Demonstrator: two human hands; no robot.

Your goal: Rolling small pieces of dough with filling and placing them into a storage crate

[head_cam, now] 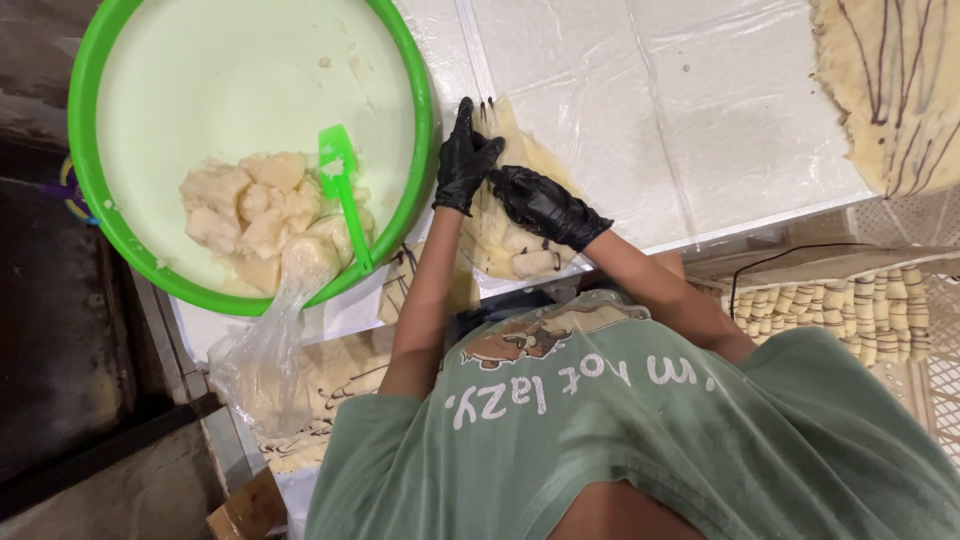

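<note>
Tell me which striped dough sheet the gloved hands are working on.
The small sheet at the table edge beside the green bowl, under both hands; the larger sheet lies untouched at far right.

We're only getting one view, the head cam. It's looking almost straight down over the wearer's green T-shirt (640, 440) onto the white plastic-covered table (700, 110). It's sitting close: the chest is filling the lower frame, and the green bowl (90, 190) is getting cropped top left. No second view is overlapping it.
</note>
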